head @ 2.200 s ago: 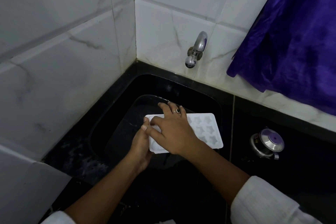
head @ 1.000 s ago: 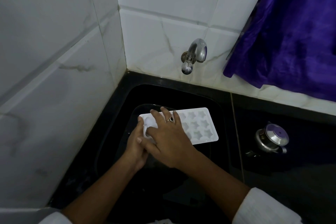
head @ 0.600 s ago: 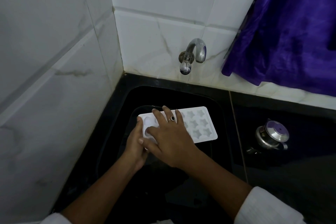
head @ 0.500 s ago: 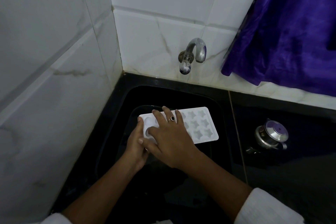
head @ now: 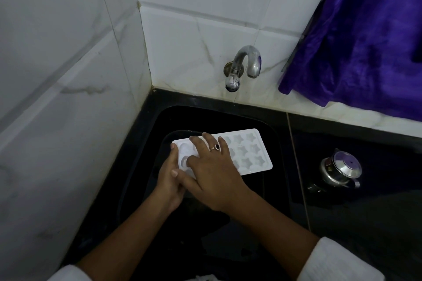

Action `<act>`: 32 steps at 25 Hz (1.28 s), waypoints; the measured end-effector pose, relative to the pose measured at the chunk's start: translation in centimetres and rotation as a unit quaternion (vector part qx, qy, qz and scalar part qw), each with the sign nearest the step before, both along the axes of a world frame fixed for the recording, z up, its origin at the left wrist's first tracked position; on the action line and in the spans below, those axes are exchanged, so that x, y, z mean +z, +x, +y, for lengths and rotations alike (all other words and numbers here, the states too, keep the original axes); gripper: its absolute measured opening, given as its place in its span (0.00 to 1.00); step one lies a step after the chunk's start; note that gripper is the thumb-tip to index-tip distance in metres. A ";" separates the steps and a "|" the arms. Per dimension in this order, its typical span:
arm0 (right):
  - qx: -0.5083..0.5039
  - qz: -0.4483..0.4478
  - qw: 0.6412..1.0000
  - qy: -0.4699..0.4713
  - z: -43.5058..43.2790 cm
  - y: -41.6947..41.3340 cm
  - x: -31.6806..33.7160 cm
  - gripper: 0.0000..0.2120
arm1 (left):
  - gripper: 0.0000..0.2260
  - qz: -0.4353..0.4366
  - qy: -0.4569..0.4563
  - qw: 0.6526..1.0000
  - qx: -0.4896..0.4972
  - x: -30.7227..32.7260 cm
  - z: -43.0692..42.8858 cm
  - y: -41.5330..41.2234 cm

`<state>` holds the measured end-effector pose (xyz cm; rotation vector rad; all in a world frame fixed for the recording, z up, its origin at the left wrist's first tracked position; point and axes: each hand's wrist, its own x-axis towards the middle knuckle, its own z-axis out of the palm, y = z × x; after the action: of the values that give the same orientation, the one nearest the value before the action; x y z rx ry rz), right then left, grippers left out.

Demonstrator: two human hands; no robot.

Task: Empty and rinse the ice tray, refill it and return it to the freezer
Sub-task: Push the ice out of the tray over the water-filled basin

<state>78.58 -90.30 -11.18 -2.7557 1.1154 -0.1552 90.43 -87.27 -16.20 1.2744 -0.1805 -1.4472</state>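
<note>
While the left grip (head: 170, 180) pinches one end of the ice tray (head: 250, 153) to steady it over the sink (head: 277, 143), the right grip (head: 213, 172) lies with straight fingers on the cells just beside it, probably to rub them clean.

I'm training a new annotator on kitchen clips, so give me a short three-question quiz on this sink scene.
1. True or false: the left hand and the right hand both touch the ice tray.
2. The uncovered cavities at the tray's right end are shaped like: A) cubes B) stars C) hearts.
3. Which hand wears the ring?
Key: 1 true; 2 B; 3 right.
</note>
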 end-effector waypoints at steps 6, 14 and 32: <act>-0.005 -0.006 1.000 0.014 -0.3 0.1 0.4 0.32 | 0.30 -0.010 -0.004 1.000 -0.003 0.0 0.0 0.1; -0.001 -0.001 1.000 0.005 -0.3 -0.2 0.2 0.34 | 0.30 -0.017 -0.010 1.000 -0.004 0.2 0.4 -0.4; 0.004 0.001 0.999 0.034 -0.3 -0.9 0.4 0.32 | 0.30 -0.004 -0.009 1.000 -0.006 0.1 -0.1 -1.4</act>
<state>77.63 -90.64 -10.82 -2.7008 1.0889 -0.1105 89.03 -87.38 -16.10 1.2660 -0.2075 -1.4476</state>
